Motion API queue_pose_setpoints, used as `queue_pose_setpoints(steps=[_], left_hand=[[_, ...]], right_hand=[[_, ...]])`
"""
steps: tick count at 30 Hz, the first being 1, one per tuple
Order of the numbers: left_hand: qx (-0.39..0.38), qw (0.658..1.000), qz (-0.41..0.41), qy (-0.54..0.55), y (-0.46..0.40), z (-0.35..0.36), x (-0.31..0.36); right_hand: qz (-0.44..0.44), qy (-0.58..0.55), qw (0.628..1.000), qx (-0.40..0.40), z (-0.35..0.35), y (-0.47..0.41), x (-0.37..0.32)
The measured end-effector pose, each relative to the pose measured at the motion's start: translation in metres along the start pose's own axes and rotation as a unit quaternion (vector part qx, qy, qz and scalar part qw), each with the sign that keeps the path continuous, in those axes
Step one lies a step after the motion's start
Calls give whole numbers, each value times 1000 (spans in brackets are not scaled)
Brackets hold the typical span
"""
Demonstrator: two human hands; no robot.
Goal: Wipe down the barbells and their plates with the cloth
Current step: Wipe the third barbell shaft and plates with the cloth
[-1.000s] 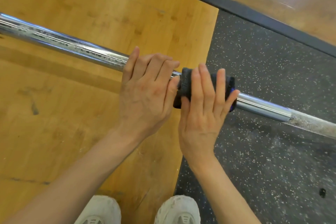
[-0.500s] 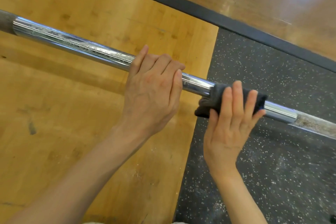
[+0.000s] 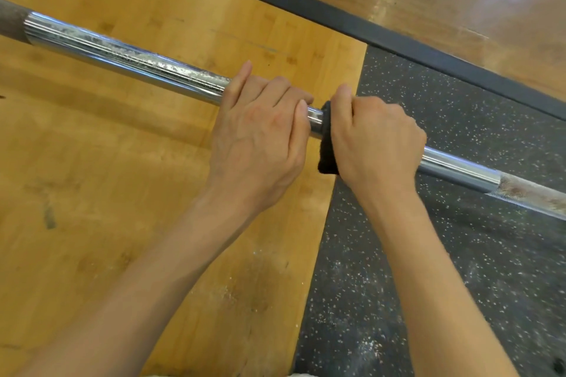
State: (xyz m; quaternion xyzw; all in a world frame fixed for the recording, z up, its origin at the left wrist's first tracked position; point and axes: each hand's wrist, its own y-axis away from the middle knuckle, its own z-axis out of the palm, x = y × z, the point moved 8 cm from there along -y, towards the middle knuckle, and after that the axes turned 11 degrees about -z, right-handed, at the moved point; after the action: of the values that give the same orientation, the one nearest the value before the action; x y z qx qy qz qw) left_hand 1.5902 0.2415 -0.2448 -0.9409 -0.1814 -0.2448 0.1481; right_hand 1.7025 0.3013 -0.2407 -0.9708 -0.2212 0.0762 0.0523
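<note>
Barbell [image 3: 128,60] runs across wooden floor [image 3: 92,193] and mat [image 3: 459,285] | left hand [image 3: 260,138] grips bar | right hand [image 3: 376,141] clamps cloth [image 3: 326,159] round bar, cloth mostly hidden | plates out of frame.

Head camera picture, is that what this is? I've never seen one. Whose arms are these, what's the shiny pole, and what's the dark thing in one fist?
Yes: one camera worn on a person's head, looking down at their own bare arms. No machine here. The shiny chrome steel barbell shaft runs slantwise above a yellow wooden platform floor and a black speckled rubber mat. The left hand curls over the bare shaft. The right hand, close beside it, has its grip round a dark folded cloth wrapped on the shaft, for wiping. White patches show on the chrome left of the hands.
</note>
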Motion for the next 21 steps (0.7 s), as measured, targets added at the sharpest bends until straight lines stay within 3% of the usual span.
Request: queue_pose_setpoints(steps=[2,5,7,11,12,13,16,17,21], left_hand=[[2,1000,3,-2,1,-1,0],[3,1000,8,-10,5,-1,-1],[4,1000,6,-7,8,-1,-2],[8,1000,2,1,17,-3,-2],[6,1000,3,1,20,-3,-2],[5,1000,6,-1,22,-3,-2],[6,1000,9,-4,29,-5,-4],[7,1000,9,-5,31,-6,-5],[-20,1000,17,-7,44,-9,-6]], right_hand=[[-27,6,1000,13,-3,12,-3],[-62,-16,993,98,-1,63,-14],[-79,-24,991,102,-2,58,-15],[6,-24,992,-120,5,-2,-1],[12,-35,990,-134,7,-3,1],[6,-20,992,-124,6,2,-3],[-43,-31,996,75,-10,52,-21],[-57,-47,992,105,-8,68,-23],[-87,-32,991,94,-8,73,-9]])
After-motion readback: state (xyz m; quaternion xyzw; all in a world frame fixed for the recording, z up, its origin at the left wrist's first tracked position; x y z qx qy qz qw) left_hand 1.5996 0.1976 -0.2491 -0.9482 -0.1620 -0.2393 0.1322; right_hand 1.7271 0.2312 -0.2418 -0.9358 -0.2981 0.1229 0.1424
